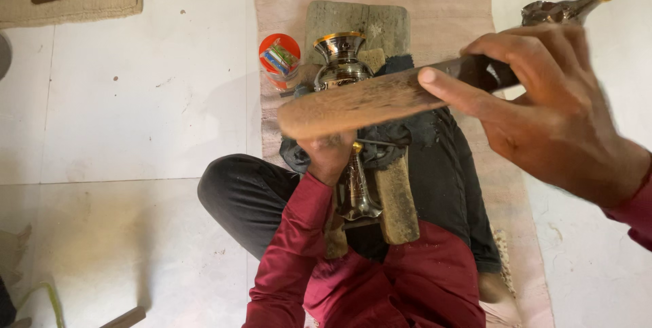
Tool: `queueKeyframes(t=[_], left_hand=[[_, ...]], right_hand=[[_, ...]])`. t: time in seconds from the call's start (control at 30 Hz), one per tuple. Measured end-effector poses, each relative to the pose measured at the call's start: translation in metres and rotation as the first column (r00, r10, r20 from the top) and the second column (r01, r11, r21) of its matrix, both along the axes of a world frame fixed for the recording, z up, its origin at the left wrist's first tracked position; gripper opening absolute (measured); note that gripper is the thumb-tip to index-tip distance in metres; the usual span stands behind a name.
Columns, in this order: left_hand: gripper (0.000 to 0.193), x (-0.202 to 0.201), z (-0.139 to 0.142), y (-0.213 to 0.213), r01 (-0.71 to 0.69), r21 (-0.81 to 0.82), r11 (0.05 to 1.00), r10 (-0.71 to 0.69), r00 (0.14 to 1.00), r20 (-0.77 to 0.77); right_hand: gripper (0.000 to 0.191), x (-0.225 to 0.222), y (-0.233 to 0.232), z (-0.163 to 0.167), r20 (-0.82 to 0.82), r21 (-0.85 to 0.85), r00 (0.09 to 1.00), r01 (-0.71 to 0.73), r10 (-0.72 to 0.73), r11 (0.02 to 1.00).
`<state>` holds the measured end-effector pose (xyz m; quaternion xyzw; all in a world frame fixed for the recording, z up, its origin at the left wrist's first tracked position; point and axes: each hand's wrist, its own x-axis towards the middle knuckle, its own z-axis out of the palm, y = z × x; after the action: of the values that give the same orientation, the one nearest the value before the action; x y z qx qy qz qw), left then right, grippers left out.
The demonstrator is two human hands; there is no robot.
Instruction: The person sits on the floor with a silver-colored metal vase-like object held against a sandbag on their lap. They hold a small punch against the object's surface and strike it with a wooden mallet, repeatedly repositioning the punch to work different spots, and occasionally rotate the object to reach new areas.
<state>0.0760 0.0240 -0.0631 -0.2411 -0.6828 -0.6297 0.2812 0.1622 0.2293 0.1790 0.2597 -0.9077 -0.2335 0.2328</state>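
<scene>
Seated person steadies a metal vase across the lap

Left hand fingers wrap its stem against a wooden block; right hand fingers pinch a flat wooden paddle, raised above it

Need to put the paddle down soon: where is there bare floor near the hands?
Bare white tiles lie left of the pink mat, beside the orange-lidded jar, and more tiles right of the mat. The lap is crowded: left hand, metal vase, wooden block, and the right hand's paddle.
</scene>
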Motion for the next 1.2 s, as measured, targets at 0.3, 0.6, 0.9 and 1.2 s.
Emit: queueKeyframes(t=[0.3,0.6,0.9,1.2], left_hand=[[0.025,-0.006,0.000,-0.003,-0.001,-0.150,0.989,0.035,0.974,0.225],[0.038,-0.007,0.003,-0.005,0.038,-0.081,0.996,-0.041,0.999,-0.035],[0.027,-0.012,-0.001,-0.015,0.036,-0.140,0.990,-0.021,0.994,0.111],[0.027,-0.018,0.003,-0.021,0.060,-0.199,0.978,-0.074,0.995,-0.063]], right_hand=[[0.056,0.004,-0.002,0.001,0.054,-0.081,0.998,-0.017,0.021,0.997],[0.054,0.000,0.003,-0.001,0.040,-0.034,0.999,0.005,-0.003,0.999],[0.056,0.000,0.010,-0.003,0.059,0.007,0.997,0.040,-0.041,0.999],[0.053,0.003,0.008,-0.003,0.045,-0.023,0.997,0.064,-0.063,0.998]])
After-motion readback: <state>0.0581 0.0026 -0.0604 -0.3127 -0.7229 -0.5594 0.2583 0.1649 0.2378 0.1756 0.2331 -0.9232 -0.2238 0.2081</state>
